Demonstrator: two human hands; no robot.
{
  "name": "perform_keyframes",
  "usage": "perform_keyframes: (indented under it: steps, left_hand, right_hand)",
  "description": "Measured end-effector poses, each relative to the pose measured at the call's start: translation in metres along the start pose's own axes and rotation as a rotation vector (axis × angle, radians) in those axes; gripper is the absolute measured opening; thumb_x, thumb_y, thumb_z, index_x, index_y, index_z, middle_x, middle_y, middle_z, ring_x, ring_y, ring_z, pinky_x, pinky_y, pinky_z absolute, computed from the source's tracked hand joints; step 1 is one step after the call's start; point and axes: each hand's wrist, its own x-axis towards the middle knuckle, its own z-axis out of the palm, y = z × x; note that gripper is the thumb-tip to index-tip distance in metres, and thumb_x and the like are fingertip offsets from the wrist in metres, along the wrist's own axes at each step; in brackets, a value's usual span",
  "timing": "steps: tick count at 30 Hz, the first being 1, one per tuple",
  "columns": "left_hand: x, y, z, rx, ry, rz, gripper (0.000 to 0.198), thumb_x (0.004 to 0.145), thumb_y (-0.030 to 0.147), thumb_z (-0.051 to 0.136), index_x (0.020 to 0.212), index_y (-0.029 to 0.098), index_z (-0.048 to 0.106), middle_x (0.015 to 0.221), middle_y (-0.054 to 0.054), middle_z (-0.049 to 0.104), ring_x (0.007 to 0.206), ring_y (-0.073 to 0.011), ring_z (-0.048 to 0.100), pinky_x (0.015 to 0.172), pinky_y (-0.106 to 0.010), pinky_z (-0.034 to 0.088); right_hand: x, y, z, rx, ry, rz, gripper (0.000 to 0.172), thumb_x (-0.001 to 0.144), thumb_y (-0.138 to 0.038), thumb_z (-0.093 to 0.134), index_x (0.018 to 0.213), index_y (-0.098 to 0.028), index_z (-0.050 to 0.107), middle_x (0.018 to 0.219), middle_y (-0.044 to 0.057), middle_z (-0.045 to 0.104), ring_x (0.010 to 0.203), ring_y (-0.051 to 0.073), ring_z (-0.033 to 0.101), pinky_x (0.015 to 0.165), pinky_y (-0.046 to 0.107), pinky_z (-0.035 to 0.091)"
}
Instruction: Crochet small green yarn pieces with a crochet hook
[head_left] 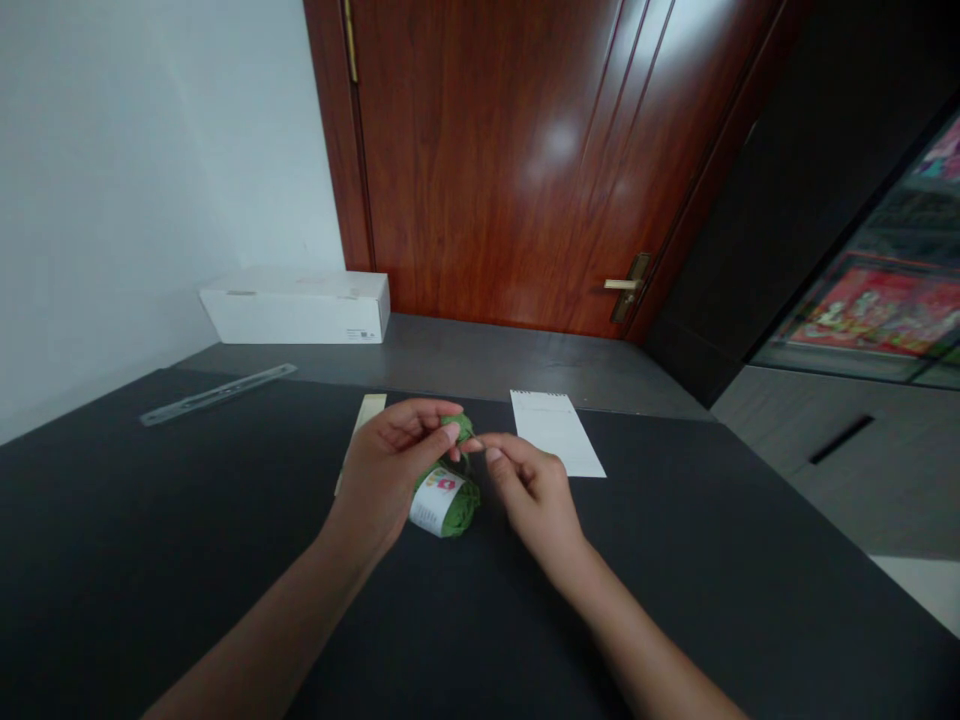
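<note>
My left hand (386, 465) is closed around a small bunch of green yarn (459, 427), held between thumb and fingers. Close by on the right, my right hand (538, 495) pinches a thin yarn strand between thumb and forefinger; the fingertips of both hands nearly meet. Just below them, a skein of green yarn (461, 510) with a white printed paper band (435, 502) lies on the dark table. Part of the skein's upper side is hidden by my left hand.
Behind my left hand lies a pale yellowish strip (369, 412), partly covered. A white spiral-top notepad (559, 430) sits beyond my right hand. Farther off are a clear ruler-like strip (217, 395) and a long white box (296, 308) against the wall, before a wooden door (510, 170).
</note>
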Motion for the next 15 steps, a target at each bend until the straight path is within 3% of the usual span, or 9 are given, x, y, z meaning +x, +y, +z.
perform_keyframes:
  steps: [3,8,12,15]
  left_hand:
    - [0.0001,-0.0019,-0.0002,0.054,0.021,0.044,0.018,0.069,0.012,0.078,0.087,0.016,0.075,0.069,0.001,0.068,0.062,-0.0109,0.062,0.062,-0.022,0.05]
    - [-0.0002,-0.0019,-0.0006,0.084,0.004,0.047,0.018,0.071,0.014,0.077,0.088,0.015,0.073,0.068,0.001,0.067,0.06,-0.0111,0.061,0.061,-0.023,0.05]
    - [-0.0013,-0.0019,-0.0002,0.055,-0.001,0.044,0.017,0.07,0.014,0.077,0.087,0.015,0.072,0.07,0.0,0.068,0.061,-0.0115,0.062,0.062,-0.023,0.05]
    - [-0.0013,-0.0022,-0.0002,0.031,-0.007,0.026,0.016,0.069,0.013,0.077,0.085,0.015,0.072,0.07,0.0,0.069,0.063,-0.0124,0.063,0.061,-0.023,0.05]
  right_hand:
    - [-0.0002,-0.0003,0.0011,-0.003,-0.02,0.028,0.029,0.098,-0.025,0.044,0.097,-0.018,0.073,0.077,0.003,0.074,0.05,0.012,0.058,0.048,0.022,0.042]
    - [-0.0046,-0.0036,0.003,-0.27,0.026,-0.086,0.027,0.095,-0.018,0.045,0.105,-0.018,0.071,0.09,0.007,0.076,0.069,0.017,0.069,0.068,0.027,0.05]
    - [-0.0014,-0.0027,0.0033,-0.089,-0.003,-0.082,0.029,0.098,-0.022,0.043,0.099,-0.02,0.071,0.083,0.004,0.073,0.07,0.015,0.067,0.064,0.024,0.05]
    - [0.0026,0.0026,0.0031,0.071,-0.042,0.012,0.028,0.099,-0.032,0.045,0.094,-0.021,0.071,0.061,-0.001,0.061,0.055,0.013,0.057,0.051,0.022,0.044]
